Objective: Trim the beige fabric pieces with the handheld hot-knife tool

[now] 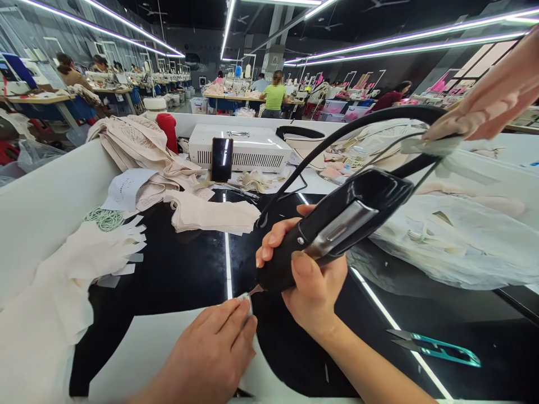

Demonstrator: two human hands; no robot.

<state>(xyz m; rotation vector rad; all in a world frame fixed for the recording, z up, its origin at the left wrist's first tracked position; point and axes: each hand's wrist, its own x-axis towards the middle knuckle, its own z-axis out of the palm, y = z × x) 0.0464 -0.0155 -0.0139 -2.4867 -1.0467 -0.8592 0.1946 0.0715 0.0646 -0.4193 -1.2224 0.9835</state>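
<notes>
My right hand point(311, 275) is wrapped round a black handheld tool point(357, 207) with a metal lever and a thick cable, its kind not certain. The tool tilts down to the left, its narrow metal tip at a small pale tab point(248, 303) by my left fingertips. My left hand point(214, 348) is closed, fingers pressed together on the tab and on a white fabric piece point(138, 342) lying on the black tabletop point(181, 275). At upper right, another hand point(484, 106) is at the tool's cable point(349, 132); whose it is I cannot tell.
Teal thread snips point(442, 348) lie at right, below a clear plastic bag point(467, 241). White tabbed pieces point(59, 292) and green cord point(104, 219) are at left. Beige stacked fabric point(210, 213), a phone point(222, 160) and a white vented box point(240, 146) stand farther back. People work behind.
</notes>
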